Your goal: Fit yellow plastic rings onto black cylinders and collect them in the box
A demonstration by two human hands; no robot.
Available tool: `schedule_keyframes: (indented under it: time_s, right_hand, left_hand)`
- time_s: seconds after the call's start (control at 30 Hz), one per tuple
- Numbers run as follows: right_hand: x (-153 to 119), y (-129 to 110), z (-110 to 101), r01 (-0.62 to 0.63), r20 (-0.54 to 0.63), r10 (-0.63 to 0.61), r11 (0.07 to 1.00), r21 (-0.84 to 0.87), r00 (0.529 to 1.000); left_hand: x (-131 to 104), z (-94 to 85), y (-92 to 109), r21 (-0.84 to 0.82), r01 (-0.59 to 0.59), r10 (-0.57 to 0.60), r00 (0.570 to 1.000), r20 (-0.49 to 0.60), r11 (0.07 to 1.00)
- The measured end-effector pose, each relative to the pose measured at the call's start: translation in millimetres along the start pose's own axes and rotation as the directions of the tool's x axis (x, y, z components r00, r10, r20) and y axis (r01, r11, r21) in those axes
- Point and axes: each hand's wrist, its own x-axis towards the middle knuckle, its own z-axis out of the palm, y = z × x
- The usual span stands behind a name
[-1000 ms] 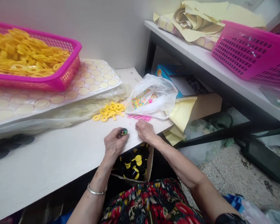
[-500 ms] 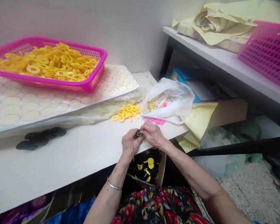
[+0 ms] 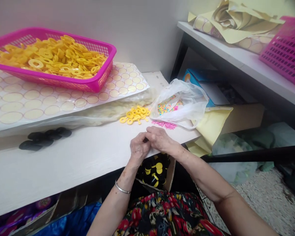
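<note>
From my head camera, my two hands meet over the front edge of the white table (image 3: 88,160). My left hand (image 3: 138,146) is curled closed round a small dark piece (image 3: 145,140), barely visible between my fingers. My right hand (image 3: 159,139) is bent in against it, fingertips tucked out of sight, so I can't tell whether they pinch anything.

I'd judge this piece to be partway through, though its top is hidden. Below the edge, an open cardboard box (image 3: 172,173) holds many black-and-yellow pieces (image 3: 159,167), which I take to be finished ones. Plenty looks left: several loose black pieces (image 3: 42,139) lie off to my left, a small heap of yellow rings (image 3: 136,114) sits just beyond my hands, and pink bits (image 3: 165,125) are scattered before a plastic bag (image 3: 196,105) of coloured beads (image 3: 164,108). The pink basket (image 3: 110,55) is heaped with more yellow parts (image 3: 63,59).
</note>
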Motion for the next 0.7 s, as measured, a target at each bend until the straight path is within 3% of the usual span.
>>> schedule_keyframes:
  time_s: [0.1,0.2,0.3,0.37,0.43,0.5,0.6,0.7]
  right_hand:
    - [-2,10,2,-0.019,-0.034,0.028,0.967,0.253,0.999]
    - [0,24,3,-0.054,-0.105,0.140,0.813,0.579,0.985]
    - [14,39,6,-0.113,-0.219,0.344,0.729,0.675,0.913]
    - [29,47,7,-0.166,-0.279,0.389,0.793,0.586,0.878]
    - [46,51,7,-0.214,-0.267,0.335,0.892,0.398,0.904]
    - [59,51,8,-0.257,-0.176,0.286,0.951,0.169,0.942]
    - [70,44,12,-0.322,-0.071,0.317,0.942,-0.095,0.946]
    - [70,39,16,-0.289,-0.042,0.287,0.934,-0.209,0.957]
  left_hand:
    - [0,0.2,1,0.009,-0.002,0.002,1.000,0.012,1.000]
    - [1,-0.2,0,0.034,-0.017,0.016,1.000,0.015,0.999]
    - [1,0.1,-4,0.064,-0.022,0.021,1.000,0.006,0.998]
    - [0,1.0,-7,0.061,-0.008,0.008,1.000,0.001,0.998]
    - [0,2.2,-10,0.037,0.016,-0.015,1.000,-0.018,0.999]
    - [-1,3.5,-12,0.011,0.035,-0.034,0.999,-0.035,0.999]
    - [0,5.0,-14,0.009,0.042,-0.042,0.999,-0.031,0.999]
    - [0,5.2,-13,0.028,0.035,-0.034,0.999,-0.029,0.999]
